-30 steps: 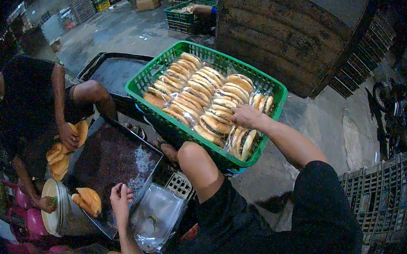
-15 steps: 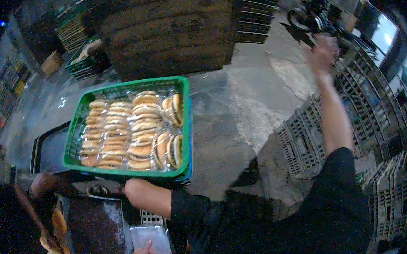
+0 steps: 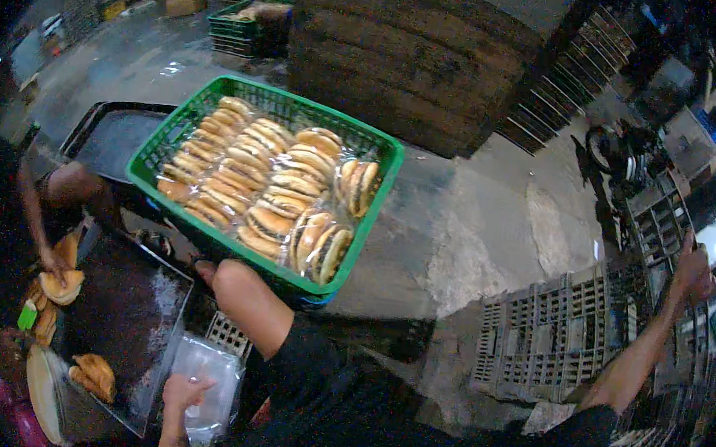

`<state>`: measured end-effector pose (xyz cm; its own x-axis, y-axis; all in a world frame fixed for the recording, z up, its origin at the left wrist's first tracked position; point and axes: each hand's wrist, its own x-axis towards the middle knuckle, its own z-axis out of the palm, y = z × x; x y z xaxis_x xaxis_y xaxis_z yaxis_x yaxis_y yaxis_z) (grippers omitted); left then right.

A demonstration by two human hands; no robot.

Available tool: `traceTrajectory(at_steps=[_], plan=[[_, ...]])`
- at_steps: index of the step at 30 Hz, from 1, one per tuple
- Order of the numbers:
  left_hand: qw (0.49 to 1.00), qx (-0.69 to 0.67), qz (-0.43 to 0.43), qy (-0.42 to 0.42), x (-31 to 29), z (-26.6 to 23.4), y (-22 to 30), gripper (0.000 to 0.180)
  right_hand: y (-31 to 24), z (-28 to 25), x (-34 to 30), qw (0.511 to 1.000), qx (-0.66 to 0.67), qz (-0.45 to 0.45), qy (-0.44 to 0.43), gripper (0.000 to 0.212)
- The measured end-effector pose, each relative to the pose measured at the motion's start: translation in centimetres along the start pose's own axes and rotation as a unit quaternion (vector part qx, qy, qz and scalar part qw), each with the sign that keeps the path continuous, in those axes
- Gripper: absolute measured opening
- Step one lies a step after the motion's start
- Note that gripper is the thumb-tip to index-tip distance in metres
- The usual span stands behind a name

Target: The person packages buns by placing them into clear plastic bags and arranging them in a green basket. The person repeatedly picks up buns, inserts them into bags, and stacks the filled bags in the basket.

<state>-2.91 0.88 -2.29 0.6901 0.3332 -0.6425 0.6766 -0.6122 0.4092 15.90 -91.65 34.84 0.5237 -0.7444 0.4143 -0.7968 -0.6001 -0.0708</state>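
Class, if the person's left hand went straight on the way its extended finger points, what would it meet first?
Probably the clear plastic bags: the left hand's finger points rightward across them, though whether it already touches them is unclear.

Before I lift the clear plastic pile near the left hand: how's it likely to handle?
The clear plastic pile is probably floppy, since it looks thin and see-through. Its glossy sheen suggests a slippery surface, so layers may slide. Rolling seems unlikely, as it lies flat.
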Motion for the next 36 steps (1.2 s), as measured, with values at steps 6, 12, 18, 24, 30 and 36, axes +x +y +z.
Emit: traceTrajectory(at_steps=[6, 12, 18, 24, 30, 36], plan=[[0.998, 0.021, 0.040, 0.041, 1.0, 0.8, -4.3, 0.049, -12.0, -4.1, 0.1, 0.965, 0.130, -0.161, 0.162, 0.043], [0.972, -0.180, 0.097, 0.116, -3.9, -6.0, 3.0, 0.050, -32.1, -7.9, -9.3, 0.766, 0.366, -0.447, 0.283, 0.045], [0.972, -0.162, 0.072, 0.157, -6.0, -5.7, 0.3, 0.050, -48.7, -0.9, -23.3, 0.549, 0.549, -0.595, 0.206, 0.049], [0.969, -0.202, 0.040, 0.133, -6.4, -4.8, 0.5, 0.049, -50.1, 9.0, -31.2, 0.473, 0.621, -0.621, 0.073, 0.046], [0.968, -0.192, 0.069, 0.148, -7.7, -7.2, 3.9, 0.049, -45.7, 8.4, -28.9, 0.546, 0.510, -0.639, -0.182, 0.072], [0.963, -0.176, 0.125, 0.158, -8.5, -10.5, 4.2, 0.050, -40.7, -5.6, -36.0, 0.652, 0.284, -0.688, -0.146, 0.043]])
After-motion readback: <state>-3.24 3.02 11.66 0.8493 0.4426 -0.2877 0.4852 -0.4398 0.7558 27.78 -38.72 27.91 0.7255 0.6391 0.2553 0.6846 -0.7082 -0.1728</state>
